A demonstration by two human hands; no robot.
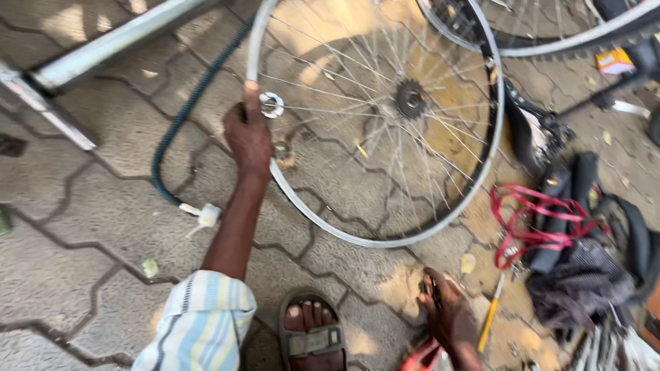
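The bare wheel rim (375,124) stands on the paved floor (89,206) in the middle of the view; the left hand (249,137) grips its left edge, and a hose (180,124) curves just left of that hand. The right hand (450,316) rests low on the floor below the rim, with a sandalled foot (313,330) to its left and a pencil-like tool (489,312) just to its right; a heap of straps and inner tubes (570,227) lies right of the rim, and a second wheel (550,34) lies behind it at the upper right.

Small orange-yellow box (614,60), top right
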